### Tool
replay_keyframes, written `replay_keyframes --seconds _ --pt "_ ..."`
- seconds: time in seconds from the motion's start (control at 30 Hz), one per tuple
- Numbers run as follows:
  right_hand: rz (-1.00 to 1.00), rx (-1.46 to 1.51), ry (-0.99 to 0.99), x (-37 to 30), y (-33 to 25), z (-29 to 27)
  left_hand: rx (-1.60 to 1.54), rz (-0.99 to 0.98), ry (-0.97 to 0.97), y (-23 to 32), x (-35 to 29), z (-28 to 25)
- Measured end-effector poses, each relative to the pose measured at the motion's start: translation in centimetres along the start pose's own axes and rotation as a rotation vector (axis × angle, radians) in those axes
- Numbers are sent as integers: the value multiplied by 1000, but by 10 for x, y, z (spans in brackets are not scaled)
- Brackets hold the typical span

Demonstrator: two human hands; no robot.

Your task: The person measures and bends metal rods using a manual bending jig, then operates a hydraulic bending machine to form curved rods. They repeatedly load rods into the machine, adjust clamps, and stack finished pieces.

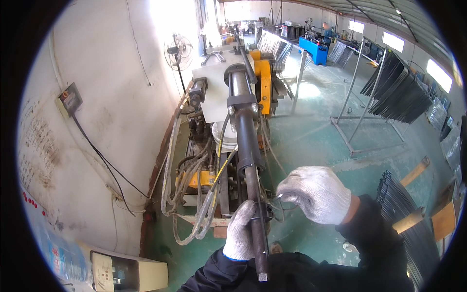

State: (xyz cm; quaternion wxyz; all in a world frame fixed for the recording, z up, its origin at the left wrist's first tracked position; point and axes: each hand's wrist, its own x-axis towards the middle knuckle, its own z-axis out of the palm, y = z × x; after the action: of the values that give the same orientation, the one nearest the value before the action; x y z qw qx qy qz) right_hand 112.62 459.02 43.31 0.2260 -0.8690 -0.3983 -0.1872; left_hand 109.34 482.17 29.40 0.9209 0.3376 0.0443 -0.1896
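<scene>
Left hand: your gloved left hand (239, 234) is closed about the left side of a dark metal shaft (261, 248), a little short of its free end.
Right hand: your gloved right hand (317, 194) is off to the right of the shaft, thumb and finger pinched narrow on a thin metal piece (278, 196); its full shape is hidden by your glove.
Shaft: it juts from the near end of the machine toward your body, its tip out past your left hand and above your lap.
Collar: a dark collar (268, 213) sits around the shaft, just beside your left fingers.
Cylinder: farther up the same line, a black cylinder (245, 136) takes in the shaft's far end.
Machine: beyond, you face a pale grey housing (211, 97) with a yellow part (263, 87) along its right edge.
Hoses: several hoses (212, 195) loop down over the machine's left near corner.
Left side: a fan (178, 51) stands by the white wall (107, 58).
Right side: a metal rack (357, 85) holding dark strips (396, 90) stands on the green floor (316, 131).
</scene>
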Motion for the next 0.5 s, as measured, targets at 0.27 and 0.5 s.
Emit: replay_keyframes --seconds 0.27,0.5 --pt "-175 -26 -123 9 15 11 -22 -11 -36 -3 4 -7" --pt "-209 53 -166 11 21 11 -33 -15 -55 -2 4 -9"
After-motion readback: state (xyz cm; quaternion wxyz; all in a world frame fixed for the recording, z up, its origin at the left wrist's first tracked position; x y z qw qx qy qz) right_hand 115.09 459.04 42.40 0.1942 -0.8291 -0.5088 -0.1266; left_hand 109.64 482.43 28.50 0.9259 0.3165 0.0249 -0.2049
